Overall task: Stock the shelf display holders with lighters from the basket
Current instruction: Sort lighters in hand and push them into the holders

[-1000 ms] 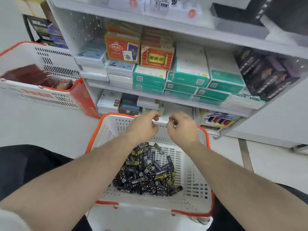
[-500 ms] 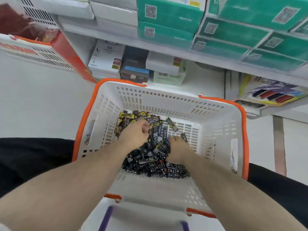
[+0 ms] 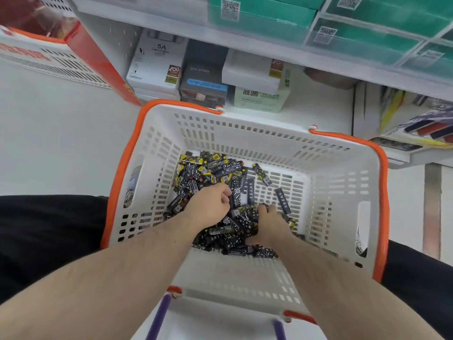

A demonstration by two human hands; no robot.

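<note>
A: Lighters [image 3: 215,173], small black sticks with yellow and white print, lie heaped on the floor of the white slotted plastic basket with the orange rim [image 3: 382,192], mostly in its left and near half. A few strays lie apart on the right of the pile, such as one black lighter [image 3: 283,201] on its own.

B: And the hands, starting on the left?

A: The left hand [image 3: 208,207] is down in the heap with its fingers curled over, closed round at least one lighter. The right hand [image 3: 270,223] rests on the pile just beside it, fingers bent down among the lighters; whether it has hold of any, I cannot tell.

B: What could go wrong from here?

A: My guess is a greedy scoop. These sticks look slick and lie crossed every way, so a loose handful could shed some on the lift, over the rim and onto the pale floor [image 3: 61,143].

B: Anything else?

A: A few could slip from the grip and wedge endwise in the basket's slots. Farther right, the tilted display tray with coloured lighters [image 3: 426,128] sits beyond the basket's far right corner, so a full hand must travel up and across. Mixed orientations would then slow the loading, since each lighter likely needs turning one way.
</note>
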